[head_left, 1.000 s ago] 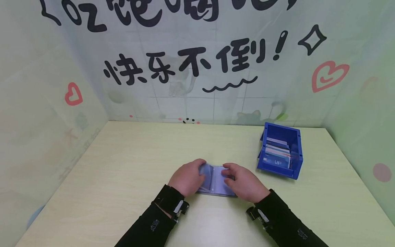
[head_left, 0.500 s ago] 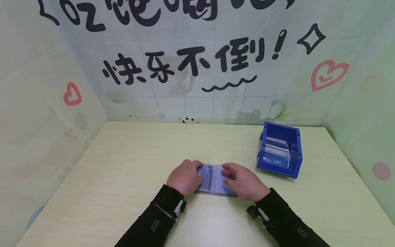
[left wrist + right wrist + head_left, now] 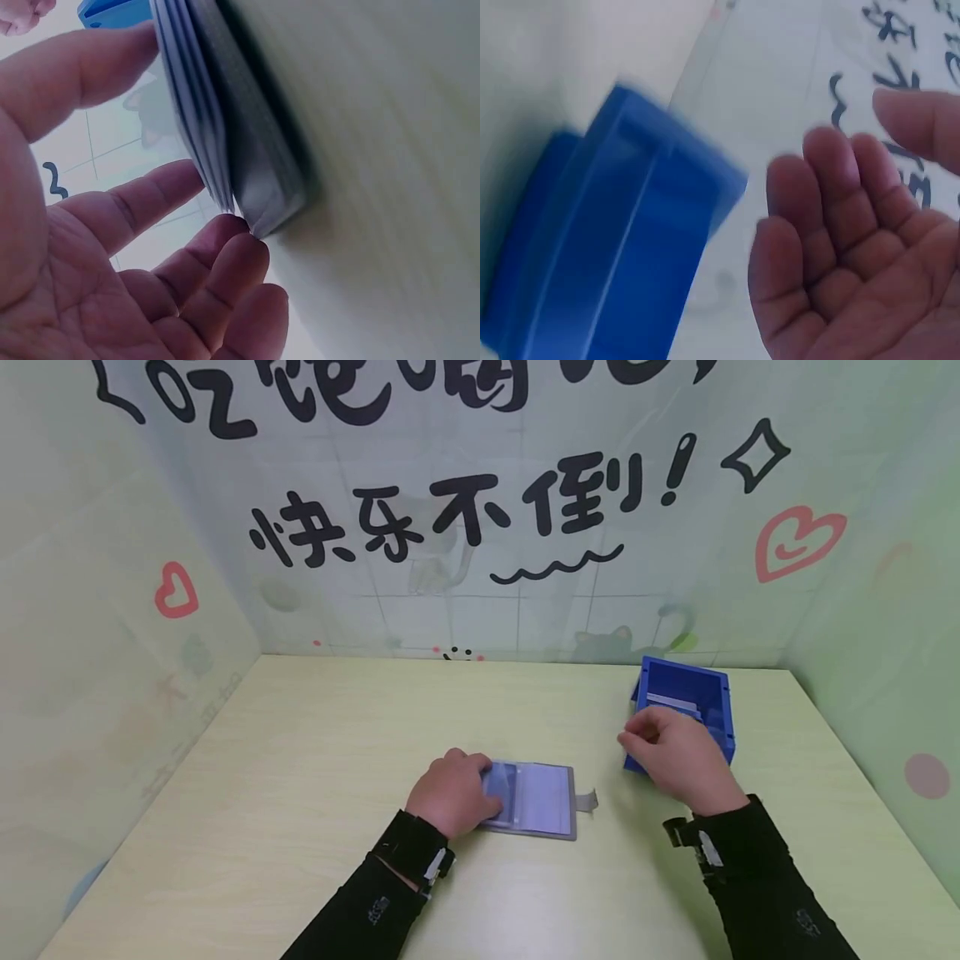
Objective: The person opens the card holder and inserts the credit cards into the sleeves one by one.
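Note:
A small grey card holder (image 3: pixel 545 800) lies unfolded on the table, clear sleeves showing and its strap (image 3: pixel 587 801) sticking out to the right. My left hand (image 3: pixel 452 793) holds its left half, thumb on the sleeves and fingers at the far edge. In the left wrist view, the stacked sleeves (image 3: pixel 193 105) stand between thumb and fingers, fingertips at the cover's corner. My right hand (image 3: pixel 682 758) is over the front of the blue bin (image 3: pixel 693 681), fingers loosely bent and holding nothing. Cards (image 3: pixel 672 702) inside the bin are mostly hidden by that hand.
Light wooden table (image 3: pixel 337 735) runs back to a printed backdrop (image 3: pixel 420 618) with black writing. Printed side panels flank it left and right. In the right wrist view, the bin's wall (image 3: pixel 622 225) stands beside the fingertips.
My right hand has left the card holder's right side and moved right to the bin, uncovering the strap. My left hand stays on the holder; its sleeve page has settled flatter.

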Demonstrator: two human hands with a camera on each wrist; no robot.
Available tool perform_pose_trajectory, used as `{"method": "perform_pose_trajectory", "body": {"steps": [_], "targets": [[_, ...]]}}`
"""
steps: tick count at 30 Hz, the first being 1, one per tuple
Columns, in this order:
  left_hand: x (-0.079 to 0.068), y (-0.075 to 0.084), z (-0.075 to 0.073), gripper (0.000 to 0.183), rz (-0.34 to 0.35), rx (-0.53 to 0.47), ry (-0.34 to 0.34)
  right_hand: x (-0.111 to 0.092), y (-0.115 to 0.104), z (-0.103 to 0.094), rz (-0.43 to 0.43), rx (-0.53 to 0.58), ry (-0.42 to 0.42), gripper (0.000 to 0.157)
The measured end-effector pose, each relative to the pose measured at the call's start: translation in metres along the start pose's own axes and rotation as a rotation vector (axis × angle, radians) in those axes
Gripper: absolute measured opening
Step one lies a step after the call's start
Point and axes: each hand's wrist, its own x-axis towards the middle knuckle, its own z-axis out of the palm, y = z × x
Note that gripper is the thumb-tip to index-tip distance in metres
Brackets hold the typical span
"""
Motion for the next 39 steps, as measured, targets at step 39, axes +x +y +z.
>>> {"method": "perform_pose_trajectory", "body": {"steps": [39], "targets": [[-0.003,0.004,0.003,0.056,0.013,0.000,0.006,0.034,0.058,0.013,0.135,-0.318,-0.109,0.046]]}}
